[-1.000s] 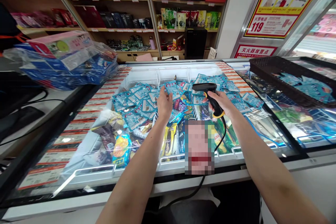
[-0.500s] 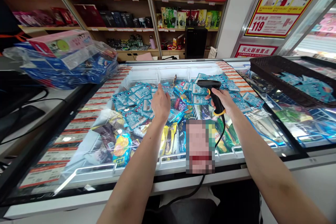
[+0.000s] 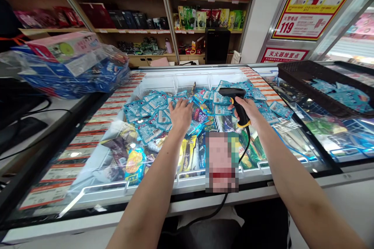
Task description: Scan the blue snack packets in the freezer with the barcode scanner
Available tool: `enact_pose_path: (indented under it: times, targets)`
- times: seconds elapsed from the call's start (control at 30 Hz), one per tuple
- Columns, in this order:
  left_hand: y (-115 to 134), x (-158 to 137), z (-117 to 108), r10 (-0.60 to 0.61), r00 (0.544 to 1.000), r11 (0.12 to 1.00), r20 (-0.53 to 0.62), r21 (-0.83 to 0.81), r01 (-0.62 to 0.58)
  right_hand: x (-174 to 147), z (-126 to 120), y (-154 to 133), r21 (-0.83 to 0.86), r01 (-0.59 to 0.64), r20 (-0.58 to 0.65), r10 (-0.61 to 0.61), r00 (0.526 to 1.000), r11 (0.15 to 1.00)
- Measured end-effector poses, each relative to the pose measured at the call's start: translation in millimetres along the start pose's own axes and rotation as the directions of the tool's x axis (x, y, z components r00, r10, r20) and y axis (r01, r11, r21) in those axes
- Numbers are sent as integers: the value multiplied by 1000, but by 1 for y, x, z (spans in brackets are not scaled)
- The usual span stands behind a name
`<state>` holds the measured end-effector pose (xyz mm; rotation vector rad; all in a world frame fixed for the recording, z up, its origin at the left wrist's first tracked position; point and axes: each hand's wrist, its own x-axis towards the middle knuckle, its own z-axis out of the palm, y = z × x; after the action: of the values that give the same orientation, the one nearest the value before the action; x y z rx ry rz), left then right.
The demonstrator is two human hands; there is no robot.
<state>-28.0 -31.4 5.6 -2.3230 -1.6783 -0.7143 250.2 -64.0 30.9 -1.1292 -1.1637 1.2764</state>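
My right hand grips a black and yellow barcode scanner, its head pointing left over the packets. A black cable runs down from its handle. Fingers slightly spread and palm down, my left hand rests on or just above the blue packets; the exact contact is hidden. Many such packets lie scattered across the glass top of a chest freezer, some with barcodes facing up. More packets are piled to the right, around the scanner.
Wrapped ice creams show through the glass. A dark basket with similar blue packets stands at right. Plastic-wrapped boxes sit at left. A blurred pink patch lies near the front edge. Stocked shelves stand behind.
My left hand has turned from edge-on with fingers together to palm down, fingers spread over the packets. My right hand and the scanner have hardly moved.
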Motion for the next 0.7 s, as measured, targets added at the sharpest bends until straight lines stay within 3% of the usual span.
enact_pose_path:
  times: [0.3,0.47,0.6,0.7]
  targets:
    - [-16,2,-2,-141,986,989,-84,24,143,4,-5,2,36,17,-44,-16,999,999]
    - [-7,4,-10,-42,993,999,-109,-16,40,7,-11,4,65,16,-114,-8,993,998]
    - [6,8,-8,70,996,992,-48,-98,-74,8,-12,4,54,22,-130,-15,991,998]
    - [17,13,1,90,996,973,5,-214,-86,7,-11,2,55,29,-135,-21,991,998]
